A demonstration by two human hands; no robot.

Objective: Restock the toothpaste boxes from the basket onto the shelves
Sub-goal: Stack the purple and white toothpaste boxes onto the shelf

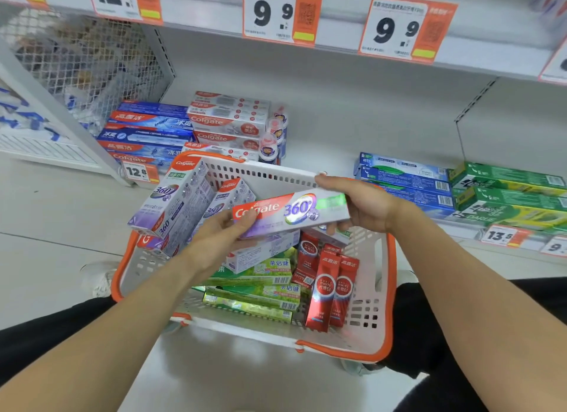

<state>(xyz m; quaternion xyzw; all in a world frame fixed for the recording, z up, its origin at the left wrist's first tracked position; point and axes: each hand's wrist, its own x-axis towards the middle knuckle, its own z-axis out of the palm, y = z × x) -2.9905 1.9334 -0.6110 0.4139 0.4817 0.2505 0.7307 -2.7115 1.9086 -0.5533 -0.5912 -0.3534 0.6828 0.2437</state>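
Both hands on one Colgate 360 box [291, 213], held level above the basket [372, 292]: left hand [221, 230] pinching the red end between thumb and curled fingers, right hand [359, 203] wrapped around the green end, thumb on top, fingers below. White basket with orange rim, on the floor between the knees, just near the bottom shelf [322, 160]. Inside the basket: more purple 360 boxes [178, 197] leaning at the left wall, green boxes [260, 289] lying flat in the middle, red boxes [329, 289] standing tilted at the right. On the far shelf: blue boxes [147, 132] and white Colgate boxes [228, 120] stacked at the left, blue and green boxes [509, 194] at the right. Price tags [280, 13] along the upper shelf edge.
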